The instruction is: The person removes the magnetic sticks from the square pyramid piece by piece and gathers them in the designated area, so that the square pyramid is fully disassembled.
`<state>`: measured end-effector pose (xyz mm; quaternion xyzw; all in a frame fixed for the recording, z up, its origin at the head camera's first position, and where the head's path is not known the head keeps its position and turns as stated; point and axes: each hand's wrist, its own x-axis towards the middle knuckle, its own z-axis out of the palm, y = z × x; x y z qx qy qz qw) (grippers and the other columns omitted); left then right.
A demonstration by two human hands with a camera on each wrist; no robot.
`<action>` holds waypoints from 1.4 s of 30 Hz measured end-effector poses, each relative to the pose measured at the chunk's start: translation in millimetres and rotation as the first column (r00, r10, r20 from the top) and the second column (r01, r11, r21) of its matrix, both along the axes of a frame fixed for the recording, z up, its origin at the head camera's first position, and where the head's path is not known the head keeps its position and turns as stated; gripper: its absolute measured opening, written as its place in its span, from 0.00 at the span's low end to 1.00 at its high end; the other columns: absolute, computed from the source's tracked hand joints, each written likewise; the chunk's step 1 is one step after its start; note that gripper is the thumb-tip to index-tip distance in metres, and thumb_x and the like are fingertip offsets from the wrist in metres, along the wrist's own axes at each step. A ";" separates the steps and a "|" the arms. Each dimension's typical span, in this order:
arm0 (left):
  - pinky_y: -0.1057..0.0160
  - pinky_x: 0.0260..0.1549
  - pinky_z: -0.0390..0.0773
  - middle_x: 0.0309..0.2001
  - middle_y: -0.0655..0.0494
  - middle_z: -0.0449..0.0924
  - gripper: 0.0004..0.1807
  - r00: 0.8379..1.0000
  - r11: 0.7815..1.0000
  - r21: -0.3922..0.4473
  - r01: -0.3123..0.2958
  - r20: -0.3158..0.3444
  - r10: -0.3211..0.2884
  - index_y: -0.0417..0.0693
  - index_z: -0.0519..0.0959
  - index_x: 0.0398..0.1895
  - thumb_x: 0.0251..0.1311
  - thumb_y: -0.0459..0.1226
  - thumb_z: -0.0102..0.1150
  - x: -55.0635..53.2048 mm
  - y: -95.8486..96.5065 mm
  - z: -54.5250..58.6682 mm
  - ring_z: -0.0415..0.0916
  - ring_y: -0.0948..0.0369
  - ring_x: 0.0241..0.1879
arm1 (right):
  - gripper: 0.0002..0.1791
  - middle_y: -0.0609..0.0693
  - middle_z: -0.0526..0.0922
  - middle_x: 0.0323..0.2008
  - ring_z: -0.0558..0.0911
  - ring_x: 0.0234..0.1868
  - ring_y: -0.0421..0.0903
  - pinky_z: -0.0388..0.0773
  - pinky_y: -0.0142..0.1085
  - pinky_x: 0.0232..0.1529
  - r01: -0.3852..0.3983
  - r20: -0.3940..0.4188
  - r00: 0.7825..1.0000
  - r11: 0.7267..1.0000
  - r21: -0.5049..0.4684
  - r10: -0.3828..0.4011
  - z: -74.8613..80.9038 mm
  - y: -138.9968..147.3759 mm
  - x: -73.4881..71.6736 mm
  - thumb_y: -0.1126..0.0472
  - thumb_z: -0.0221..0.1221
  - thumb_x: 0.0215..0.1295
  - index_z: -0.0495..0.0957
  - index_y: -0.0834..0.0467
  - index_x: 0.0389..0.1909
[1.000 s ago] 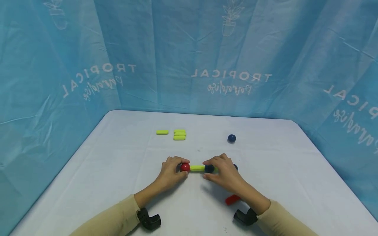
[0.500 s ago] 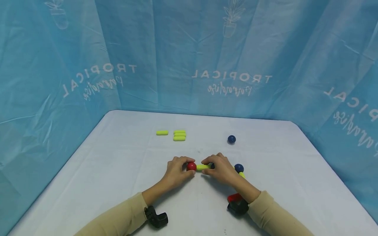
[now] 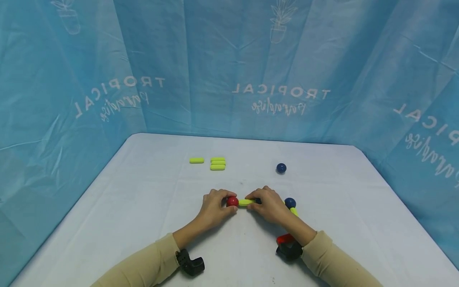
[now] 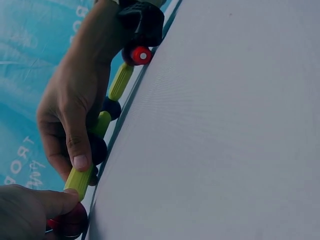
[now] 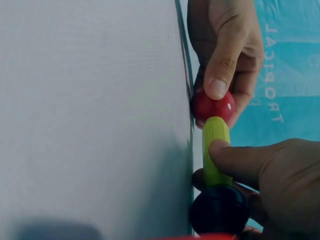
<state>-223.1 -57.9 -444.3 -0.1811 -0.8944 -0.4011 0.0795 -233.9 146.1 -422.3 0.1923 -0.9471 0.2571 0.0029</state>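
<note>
Left hand (image 3: 215,205): grip clamped on the red ball (image 3: 232,201), thumb on the near side, fingertips beyond it.
Right hand (image 3: 269,204): grip pinched on a lime rod (image 3: 246,202), the thumb along it in the right wrist view.
Red ball: on the left end of that lime rod, touching it, between the two hands.
Navy ball (image 5: 219,211): at the rod's other end, mostly hidden by the right hand in the head view.
Middle rod (image 4: 102,125): lime too, running from there to a second navy ball (image 3: 290,203).
Bent end: a third lime rod (image 3: 294,211) slants from the second navy ball toward the person.
Red rod (image 3: 285,238): beside the right wrist, partly covered by a black wrist camera (image 3: 289,252).
Far rods: three lime rods (image 3: 218,164) side by side, one single lime rod (image 3: 197,160) to their left.
Loose ball (image 3: 281,168): navy, well apart, farther right.
Worktop (image 3: 143,191): white-covered, before a blue curtain (image 3: 215,52) with mirrored "TROPICAL Paradise" lettering.
</note>
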 end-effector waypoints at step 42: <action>0.53 0.56 0.60 0.50 0.58 0.80 0.20 0.982 0.941 -0.325 -0.096 0.126 0.144 0.57 0.78 0.54 0.57 0.47 0.63 -155.8 73.0 21.8 0.66 0.56 0.52 | 0.11 0.40 0.85 0.37 0.70 0.35 0.37 0.66 0.33 0.40 -0.084 -0.110 0.990 0.996 0.027 0.086 -7.1 9.5 1.6 0.54 0.67 0.54 0.85 0.47 0.40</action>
